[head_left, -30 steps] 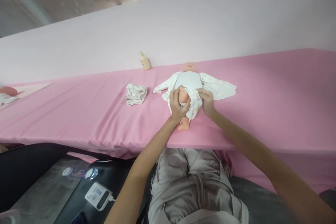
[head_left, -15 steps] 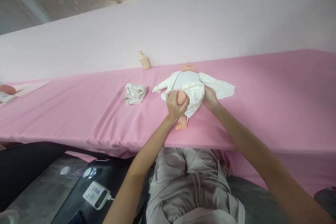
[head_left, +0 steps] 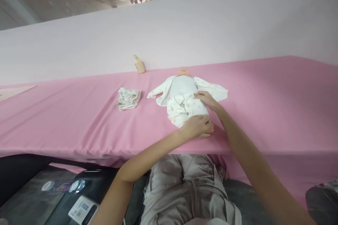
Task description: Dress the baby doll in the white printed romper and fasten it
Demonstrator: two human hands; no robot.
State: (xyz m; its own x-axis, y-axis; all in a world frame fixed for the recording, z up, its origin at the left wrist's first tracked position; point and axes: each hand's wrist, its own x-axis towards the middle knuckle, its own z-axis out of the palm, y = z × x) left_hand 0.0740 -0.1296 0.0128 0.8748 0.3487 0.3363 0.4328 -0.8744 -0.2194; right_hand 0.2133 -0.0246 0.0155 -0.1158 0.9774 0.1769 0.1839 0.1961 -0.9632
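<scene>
A baby doll (head_left: 183, 71) lies on its back on the pink-covered table. An open white baby jacket (head_left: 212, 89) is spread beneath its grey-white torso. Around its hips and legs is a white printed baby garment (head_left: 176, 109) with snaps. My left hand (head_left: 195, 126) is closed around the doll's lower leg, and a bit of the foot shows past the fingers. At the garment's upper right edge, my right hand (head_left: 207, 99) has its fingers bent over the cloth, pinching it. The doll's other leg is hidden by the garment.
A folded cream cloth (head_left: 128, 98) lies left of the doll. Behind it a pump bottle (head_left: 139, 64) stands near the white partition (head_left: 169, 35). The pink table cover (head_left: 79, 119) hangs over the front edge. Below left, a black chair seat holds a white device (head_left: 83, 210).
My left hand has moved right with the doll's leg, which was raised and is now lower. The garment has turned, showing its snaps. My right hand has shifted onto its top edge.
</scene>
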